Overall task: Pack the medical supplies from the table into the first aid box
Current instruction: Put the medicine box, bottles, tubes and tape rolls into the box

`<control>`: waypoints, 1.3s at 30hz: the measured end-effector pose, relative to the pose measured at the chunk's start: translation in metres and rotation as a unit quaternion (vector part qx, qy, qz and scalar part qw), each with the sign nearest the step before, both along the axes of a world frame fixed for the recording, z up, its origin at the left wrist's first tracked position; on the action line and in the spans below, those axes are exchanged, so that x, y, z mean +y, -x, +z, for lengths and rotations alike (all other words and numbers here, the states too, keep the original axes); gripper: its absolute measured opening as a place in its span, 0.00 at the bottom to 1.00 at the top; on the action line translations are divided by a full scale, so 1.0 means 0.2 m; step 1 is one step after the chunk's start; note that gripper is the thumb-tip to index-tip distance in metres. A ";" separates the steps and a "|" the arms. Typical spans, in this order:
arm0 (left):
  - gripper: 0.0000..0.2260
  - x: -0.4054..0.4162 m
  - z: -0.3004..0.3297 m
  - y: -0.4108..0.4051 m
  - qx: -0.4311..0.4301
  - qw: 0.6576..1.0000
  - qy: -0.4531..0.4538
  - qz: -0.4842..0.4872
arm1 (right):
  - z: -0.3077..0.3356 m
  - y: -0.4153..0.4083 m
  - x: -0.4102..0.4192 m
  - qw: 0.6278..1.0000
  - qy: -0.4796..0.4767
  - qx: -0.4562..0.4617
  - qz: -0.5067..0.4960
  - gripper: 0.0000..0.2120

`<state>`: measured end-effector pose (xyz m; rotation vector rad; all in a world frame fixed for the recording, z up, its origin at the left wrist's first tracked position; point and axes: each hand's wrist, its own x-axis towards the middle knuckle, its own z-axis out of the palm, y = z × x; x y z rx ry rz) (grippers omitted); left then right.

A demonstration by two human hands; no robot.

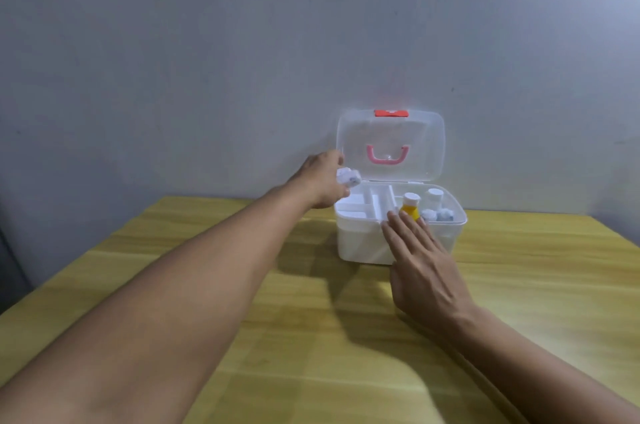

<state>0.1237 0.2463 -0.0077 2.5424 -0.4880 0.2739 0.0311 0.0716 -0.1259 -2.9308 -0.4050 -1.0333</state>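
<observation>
Head view: left hand [323,181] gripped a white packet [348,177] over the open box [360,247]; right hand [420,267] lay flat, fingers spread, against its front.

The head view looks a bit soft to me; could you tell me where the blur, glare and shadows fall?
Head view: the left hand and its small white item are motion-blurred; glare patches streak the table; both arms throw shadows toward the first aid box.

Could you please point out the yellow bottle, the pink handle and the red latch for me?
Yellow bottle [410,209]: head view, on its yellow body below the white cap.
Pink handle [387,161]: head view, on the bottom bar.
Red latch [391,113]: head view, on its middle.
</observation>
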 end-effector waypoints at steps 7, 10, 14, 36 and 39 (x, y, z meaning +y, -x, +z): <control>0.23 -0.20 -0.04 -0.03 0.053 0.995 -0.056 -0.064 | 0.01 0.01 -0.02 1.000 0.010 0.009 0.008 0.32; 0.19 -0.20 -0.02 -0.03 0.067 0.992 -0.080 -0.073 | 0.01 0.01 -0.02 1.000 0.007 0.009 0.010 0.32; 0.10 -0.17 0.01 -0.03 0.080 0.988 -0.096 -0.085 | 0.01 0.02 -0.02 1.000 0.009 0.011 0.011 0.32; 0.08 -0.26 -0.10 -0.15 0.019 0.988 0.102 0.112 | 0.10 0.01 -0.01 1.000 -0.028 0.005 0.012 0.29; 0.06 -0.09 -0.14 -0.14 0.021 0.984 0.105 0.145 | 0.10 -0.01 0.01 1.000 0.016 0.013 -0.014 0.33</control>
